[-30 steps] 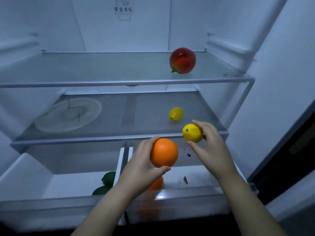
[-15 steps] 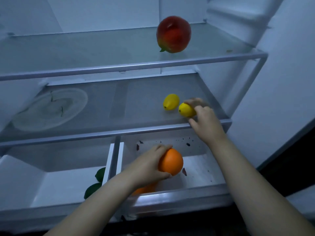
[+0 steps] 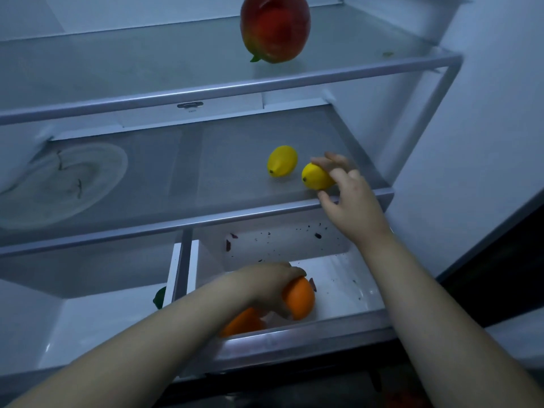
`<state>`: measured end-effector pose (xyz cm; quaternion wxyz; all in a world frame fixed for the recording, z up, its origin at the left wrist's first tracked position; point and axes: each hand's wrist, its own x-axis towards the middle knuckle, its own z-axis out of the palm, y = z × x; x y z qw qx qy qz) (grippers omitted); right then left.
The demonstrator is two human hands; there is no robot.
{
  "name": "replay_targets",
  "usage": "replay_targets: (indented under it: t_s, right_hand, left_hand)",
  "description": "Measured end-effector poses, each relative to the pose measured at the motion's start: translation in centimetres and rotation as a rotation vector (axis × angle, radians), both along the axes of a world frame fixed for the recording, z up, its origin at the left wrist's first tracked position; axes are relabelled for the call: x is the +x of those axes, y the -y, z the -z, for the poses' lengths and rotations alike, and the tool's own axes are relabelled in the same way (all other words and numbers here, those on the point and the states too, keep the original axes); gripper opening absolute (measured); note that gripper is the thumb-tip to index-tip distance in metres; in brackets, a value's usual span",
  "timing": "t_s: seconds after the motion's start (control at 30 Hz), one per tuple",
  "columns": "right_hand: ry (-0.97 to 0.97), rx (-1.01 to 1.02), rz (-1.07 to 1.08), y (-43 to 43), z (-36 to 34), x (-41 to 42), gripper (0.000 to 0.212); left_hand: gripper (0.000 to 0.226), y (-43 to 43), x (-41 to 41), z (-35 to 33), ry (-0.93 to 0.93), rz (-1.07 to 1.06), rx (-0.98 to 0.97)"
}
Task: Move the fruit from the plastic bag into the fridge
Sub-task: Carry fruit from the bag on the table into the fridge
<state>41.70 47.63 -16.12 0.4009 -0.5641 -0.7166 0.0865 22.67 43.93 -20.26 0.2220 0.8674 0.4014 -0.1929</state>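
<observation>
I look into an open fridge. My right hand [image 3: 347,198] holds a yellow lemon [image 3: 316,180] on the middle shelf [image 3: 206,219], just right of a second lemon [image 3: 282,161] lying there. My left hand [image 3: 265,285] grips an orange [image 3: 298,300] low inside the right-hand drawer [image 3: 294,338], beside another orange [image 3: 243,322] that lies in it. A red mango [image 3: 275,26] rests on the top glass shelf [image 3: 206,92]. The plastic bag is out of view.
A green fruit [image 3: 159,298] peeks out at the right edge of the left drawer [image 3: 97,313]. A faint round stain marks the middle shelf at the left. Dark specks dot the right drawer's back wall. The fridge's right wall stands close to my right arm.
My right hand carried the lemon from in front of the shelf onto the middle shelf beside the other lemon. My left hand lowered the orange into the right drawer. The camera moved closer.
</observation>
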Motion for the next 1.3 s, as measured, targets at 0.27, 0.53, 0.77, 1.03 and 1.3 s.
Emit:
replay_targets:
  t_s: [0.27, 0.53, 0.77, 1.03, 1.3]
  right_hand:
    - [-0.024, -0.008, 0.002, -0.1, 0.2, -0.3, 0.053]
    - [-0.041, -0.025, 0.000, 0.1, 0.2, -0.5, 0.044]
    - [-0.034, 0.009, 0.004, 0.1, 0.4, -0.6, 0.051]
    - [-0.027, 0.025, 0.024, 0.2, 0.4, -0.7, 0.056]
    - [-0.030, 0.007, 0.003, 0.5, 0.0, -1.1, 0.057]
  left_hand:
    - [0.082, -0.5, 0.0, 3.0, 0.046, 0.006, 0.094]
    - [0.088, -0.5, 0.0, 3.6, 0.029, -0.022, 0.070]
    - [0.092, -0.5, -0.1, 3.3, 0.007, -0.017, 0.036]
    - [0.089, -0.3, -0.3, 0.9, 0.033, -0.053, 0.079]
    - [0.068, 3.9, -3.1, -4.0, 0.267, -0.293, 0.176]
